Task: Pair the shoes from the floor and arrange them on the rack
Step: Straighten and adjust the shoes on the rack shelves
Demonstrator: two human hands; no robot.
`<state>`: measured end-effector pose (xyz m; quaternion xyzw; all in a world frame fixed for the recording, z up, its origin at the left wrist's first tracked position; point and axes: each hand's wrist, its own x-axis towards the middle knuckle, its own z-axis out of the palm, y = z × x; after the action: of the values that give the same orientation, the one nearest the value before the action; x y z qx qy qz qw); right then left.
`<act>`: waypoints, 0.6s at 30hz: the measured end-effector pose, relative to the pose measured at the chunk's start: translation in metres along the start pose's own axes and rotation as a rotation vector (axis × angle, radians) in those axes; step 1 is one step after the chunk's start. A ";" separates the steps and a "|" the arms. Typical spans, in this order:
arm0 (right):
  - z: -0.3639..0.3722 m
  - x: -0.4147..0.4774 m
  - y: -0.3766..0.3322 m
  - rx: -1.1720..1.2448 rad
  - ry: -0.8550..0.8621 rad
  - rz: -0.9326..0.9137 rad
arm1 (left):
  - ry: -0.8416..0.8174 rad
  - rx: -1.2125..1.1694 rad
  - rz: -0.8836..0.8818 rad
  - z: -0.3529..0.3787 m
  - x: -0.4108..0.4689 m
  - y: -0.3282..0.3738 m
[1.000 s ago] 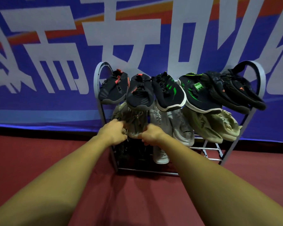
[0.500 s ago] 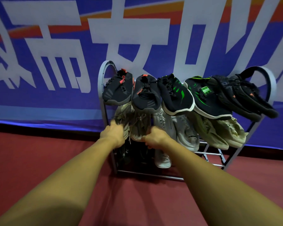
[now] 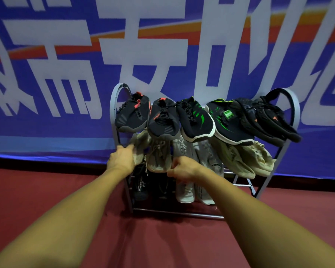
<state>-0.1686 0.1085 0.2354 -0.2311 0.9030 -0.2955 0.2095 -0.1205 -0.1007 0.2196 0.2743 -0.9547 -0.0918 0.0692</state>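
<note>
On the middle shelf of the rack (image 3: pixel 112 105), the left hand (image 3: pixel 122 157) grasps the outermost beige shoe (image 3: pixel 138 149). The right hand (image 3: pixel 184 168) curls its fingers on the toe of the next beige shoe (image 3: pixel 159 157). On the shelf below, a dark shoe (image 3: pixel 141 187) carries white lettering that is too blurred to read.

Black shoes (image 3: pixel 162 120) fill the top shelf of the rack (image 3: pixel 295 107) from side to side, touching, and overhang the beige shoes (image 3: pixel 240 157) packed beneath. Bare rails (image 3: pixel 242 185) show only at the lower right. The red floor (image 3: pixel 162 240) in front lies open.
</note>
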 end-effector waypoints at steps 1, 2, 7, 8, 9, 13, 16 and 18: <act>-0.003 -0.003 0.001 0.002 0.009 0.003 | 0.027 -0.062 -0.033 -0.005 0.000 0.001; -0.005 -0.005 0.002 0.011 0.016 0.008 | 0.042 -0.122 -0.058 -0.009 0.001 0.001; -0.009 -0.012 0.008 0.147 0.034 0.038 | 0.037 -0.300 0.023 -0.026 -0.010 -0.003; -0.008 -0.014 0.009 0.182 0.026 0.044 | 0.026 -0.315 0.068 -0.030 -0.015 -0.005; -0.008 -0.016 0.008 0.211 0.015 0.049 | 0.007 -0.318 0.110 -0.033 -0.019 -0.006; -0.006 -0.021 0.004 0.384 0.003 0.090 | -0.083 -0.288 0.230 -0.038 -0.037 -0.012; 0.000 -0.020 0.004 0.603 0.024 0.124 | -0.129 -0.329 0.323 -0.043 -0.048 -0.011; 0.002 -0.022 0.002 0.796 0.042 0.162 | -0.165 -0.370 0.376 -0.047 -0.053 -0.006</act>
<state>-0.1500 0.1211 0.2377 -0.0541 0.7373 -0.6093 0.2867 -0.0640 -0.0841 0.2601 0.0663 -0.9583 -0.2723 0.0560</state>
